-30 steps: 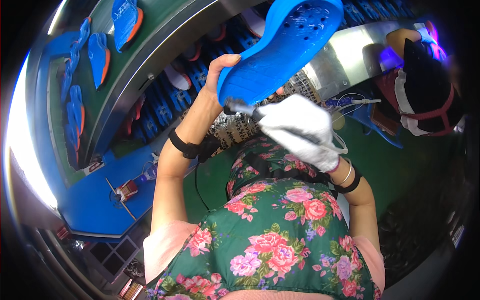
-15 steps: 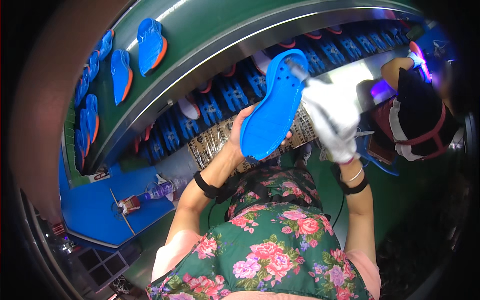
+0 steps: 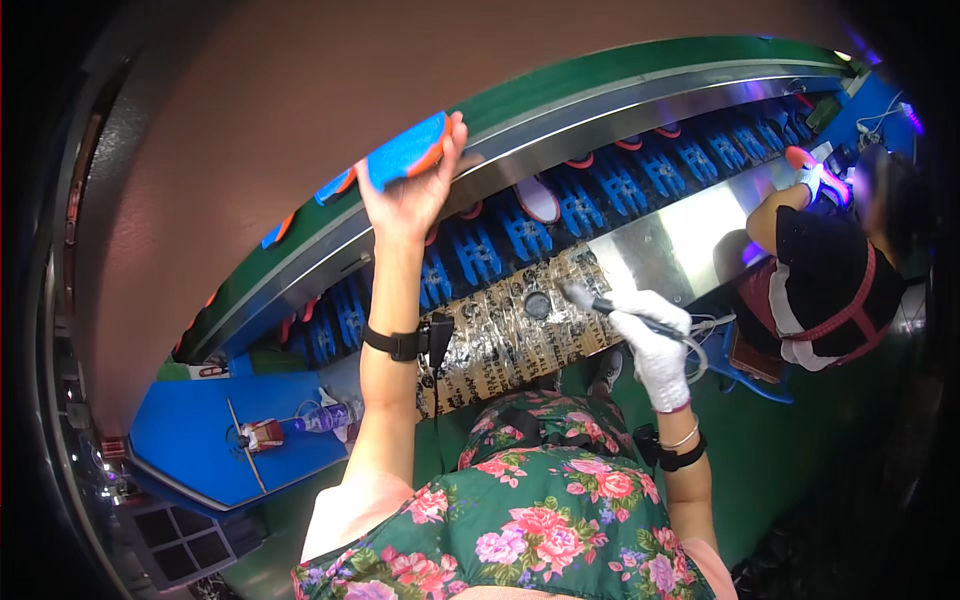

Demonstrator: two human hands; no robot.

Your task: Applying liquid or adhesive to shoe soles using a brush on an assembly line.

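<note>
My bare left hand (image 3: 408,207) is stretched out to the far side, its fingers gripping the edge of a blue shoe sole (image 3: 405,148) with an orange rim. That sole is at the green conveyor belt (image 3: 545,95); whether it rests on the belt I cannot tell. My right hand (image 3: 656,350), in a white glove, is closed around the dark handle of a brush (image 3: 577,294), bristles pointing left. Close by the bristles a small round dark pot (image 3: 538,304) stands on a bench top covered with taped cardboard (image 3: 480,335).
Below the conveyor, blue racks (image 3: 622,190) hold several shoes, including a white one (image 3: 537,200). At left a blue table (image 3: 190,425) carries a purple-labelled bottle (image 3: 325,417). A co-worker (image 3: 820,260) sits at right, hands on a shoe under purple light. A brown panel (image 3: 300,90) overhangs the belt.
My left hand has carried the blue sole from over the bench up and left to the conveyor. My right hand has drawn the brush off the sole and lowered it towards the bench.
</note>
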